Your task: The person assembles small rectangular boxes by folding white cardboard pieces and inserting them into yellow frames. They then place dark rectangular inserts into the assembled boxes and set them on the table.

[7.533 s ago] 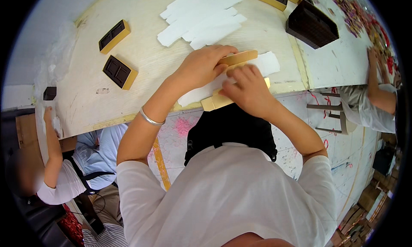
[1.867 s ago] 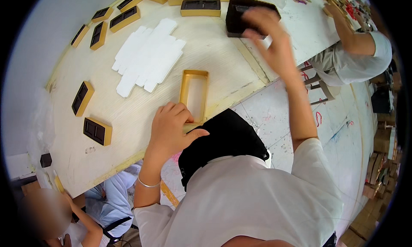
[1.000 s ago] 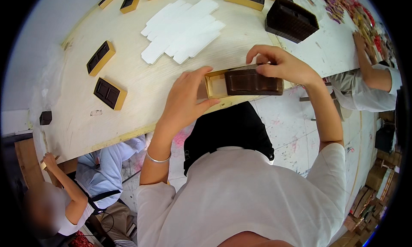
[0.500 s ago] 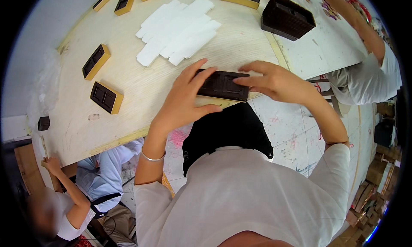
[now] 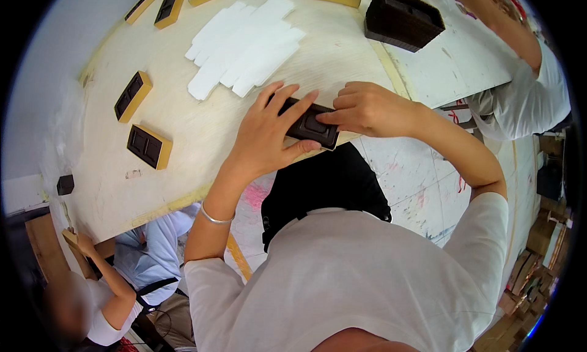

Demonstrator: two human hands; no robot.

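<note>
Your pale table [image 5: 202, 162] carries white foam strips [image 5: 247, 46] near its far side. A stack of dark trays [image 5: 402, 17] stands beyond your right hand [image 5: 367, 109]. That hand and your left hand [image 5: 269, 135] each grip, fingers closed, the dark moulded insert [image 5: 310, 124] at the table's near edge.

1. The single head view looks steeply down from above the person's own shoulders.
2. It faces the desk [image 5: 202, 138] edge, close to the hands.
3. Fisheye bending curves the desk; dark corners frame the picture.
</note>
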